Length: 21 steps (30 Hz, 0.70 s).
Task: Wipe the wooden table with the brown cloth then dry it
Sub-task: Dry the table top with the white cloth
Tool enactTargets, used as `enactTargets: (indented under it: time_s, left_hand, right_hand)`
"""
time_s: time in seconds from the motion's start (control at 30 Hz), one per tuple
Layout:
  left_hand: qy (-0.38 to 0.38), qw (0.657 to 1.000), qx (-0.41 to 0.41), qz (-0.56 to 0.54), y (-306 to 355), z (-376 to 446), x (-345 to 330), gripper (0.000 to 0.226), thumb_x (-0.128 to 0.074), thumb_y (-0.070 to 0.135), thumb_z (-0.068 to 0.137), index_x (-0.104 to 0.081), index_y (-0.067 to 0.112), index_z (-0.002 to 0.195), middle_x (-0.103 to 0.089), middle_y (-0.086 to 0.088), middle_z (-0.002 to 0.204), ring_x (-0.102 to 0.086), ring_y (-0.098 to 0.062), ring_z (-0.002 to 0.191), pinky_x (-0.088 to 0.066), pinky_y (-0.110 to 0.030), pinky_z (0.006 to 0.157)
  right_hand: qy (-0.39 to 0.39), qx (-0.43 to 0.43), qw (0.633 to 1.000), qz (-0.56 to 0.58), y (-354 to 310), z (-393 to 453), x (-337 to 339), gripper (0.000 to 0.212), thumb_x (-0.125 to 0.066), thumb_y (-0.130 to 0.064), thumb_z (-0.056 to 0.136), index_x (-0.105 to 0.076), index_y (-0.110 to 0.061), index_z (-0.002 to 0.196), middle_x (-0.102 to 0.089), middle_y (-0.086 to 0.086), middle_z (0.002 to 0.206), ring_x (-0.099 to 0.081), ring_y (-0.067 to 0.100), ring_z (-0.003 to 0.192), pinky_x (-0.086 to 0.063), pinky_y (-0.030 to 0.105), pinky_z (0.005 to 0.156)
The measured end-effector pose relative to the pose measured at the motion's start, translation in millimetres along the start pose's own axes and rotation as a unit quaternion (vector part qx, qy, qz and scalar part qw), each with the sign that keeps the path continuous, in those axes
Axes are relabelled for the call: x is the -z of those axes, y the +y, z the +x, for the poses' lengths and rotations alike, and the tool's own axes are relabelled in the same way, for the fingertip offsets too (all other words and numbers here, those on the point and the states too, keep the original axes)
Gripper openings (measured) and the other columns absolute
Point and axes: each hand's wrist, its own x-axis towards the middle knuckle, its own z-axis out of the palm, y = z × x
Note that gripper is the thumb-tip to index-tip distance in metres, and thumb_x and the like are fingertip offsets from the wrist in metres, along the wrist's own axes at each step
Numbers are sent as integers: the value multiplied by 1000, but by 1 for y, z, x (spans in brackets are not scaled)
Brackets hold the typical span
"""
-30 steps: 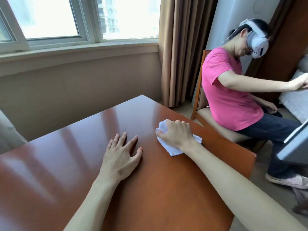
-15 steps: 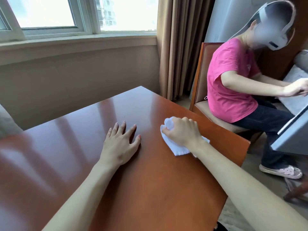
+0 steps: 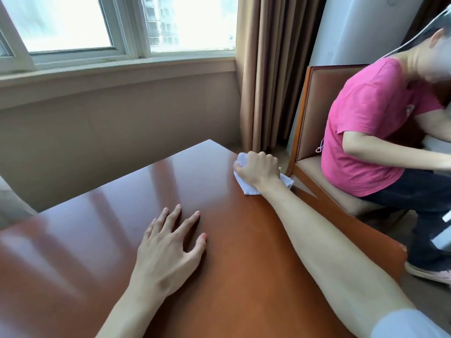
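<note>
- The right hand [image 3: 258,170] is curled into a fist around a crumpled white cloth [image 3: 246,189], knuckles up, pressing it onto the wooden table [image 3: 102,230] near the far right edge.
- The cloth looks soft and wrinkled; bunched folds stick out in front of the fingers and behind the wrist.
- The left hand [image 3: 168,250] lies flat, palm down, fingers straight and fanned apart, near the middle of the tabletop and well apart from the cloth.
- The table is smooth, glossy, reddish-brown, mirroring pale streaks of window light.
- Just beyond the right edge stands a wooden chair [image 3: 307,123] with tan padding, where another person in a pink shirt [image 3: 366,123] sits bent forward.
- Behind are beige curtains [image 3: 263,69] and a wide window [image 3: 122,23] over a plain tan wall.
</note>
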Motion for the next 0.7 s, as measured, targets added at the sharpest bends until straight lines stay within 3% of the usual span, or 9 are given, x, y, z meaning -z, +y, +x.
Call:
enactTargets:
  time_s: [0.17,0.37,0.5,0.7]
  left_hand:
    - [-20,1000,-2,-3,4,0,2,61,-31,69,94,-27,53,153,-14,11,168,-3,-12,155,-4,-35,126]
    - [-23,1000,-12,-2,3,-6,4,63,-30,66,95,-27,48,155,-14,7,168,-3,-15,156,-2,-35,125]
    - [-21,1000,-11,3,3,-6,3,63,-28,67,95,-25,48,155,-13,8,169,-2,-14,156,-3,-36,126]
    - [-3,1000,-8,-4,3,-8,3,61,-28,68,95,-27,52,153,-14,13,167,-1,-8,155,-5,-32,126]
  right_hand:
    - [1,95,994,47,-23,-104,39,43,-53,-57,89,-64,-16,87,-71,12,86,-68,39,81,-35,37,65]
    - [14,159,985,60,-30,-196,64,43,-50,-64,86,-48,-21,77,-60,1,62,-62,32,59,-34,32,54]
    - [8,145,987,64,-25,-172,59,51,-45,-68,85,-63,-21,84,-67,4,73,-66,34,71,-36,34,60]
    - [7,46,997,68,-1,-60,19,44,-51,-62,86,-50,-21,72,-69,13,91,-65,40,88,-33,37,68]
